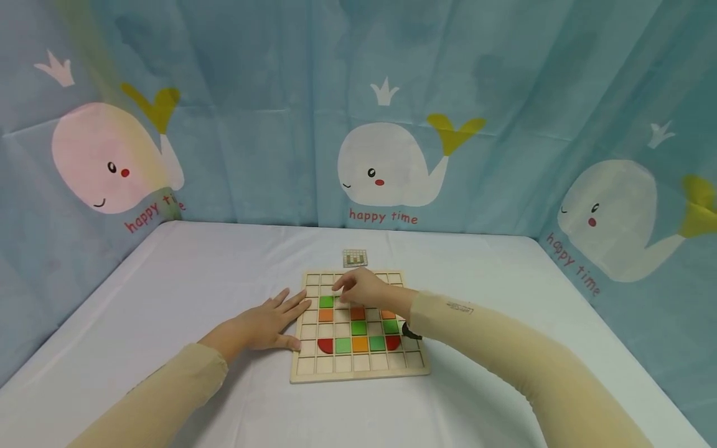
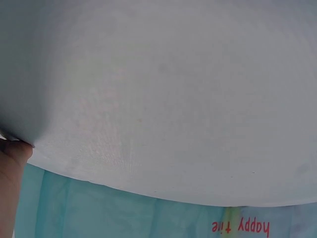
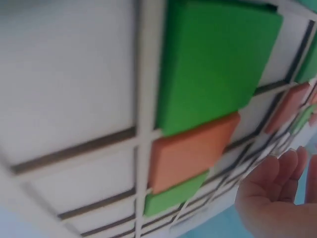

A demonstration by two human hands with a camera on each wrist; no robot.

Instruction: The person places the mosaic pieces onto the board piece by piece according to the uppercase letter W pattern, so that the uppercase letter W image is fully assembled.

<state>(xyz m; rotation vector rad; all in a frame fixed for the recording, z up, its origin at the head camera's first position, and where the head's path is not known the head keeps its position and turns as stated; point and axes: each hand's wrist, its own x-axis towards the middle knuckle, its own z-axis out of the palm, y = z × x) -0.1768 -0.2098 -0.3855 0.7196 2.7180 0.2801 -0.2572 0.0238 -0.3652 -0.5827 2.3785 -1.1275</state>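
Note:
A wooden grid board [image 1: 330,376] lies on the table, with coloured pieces in some of its squares. My left hand [image 1: 271,323] rests at its left edge, fingers spread, thumb and fingertips on the rim; the left wrist view shows just a bit of this hand [image 2: 12,168]. Over the upper middle of the board is my right hand [image 1: 363,287], its fingers loosely bent and no piece visible between thumb and forefinger. A green square [image 1: 327,302] sits left of these fingertips, above an orange square [image 1: 326,315]. The right wrist view shows another green square [image 3: 218,64] close up.
A small patterned card [image 1: 355,258] lies beyond the board. Along a lower row, a red quarter-round piece [image 1: 325,345] and another red one [image 1: 393,343] flank green and orange squares. White cloth [image 1: 241,255] covers the table; a blue whale-print curtain [image 1: 269,168] surrounds it.

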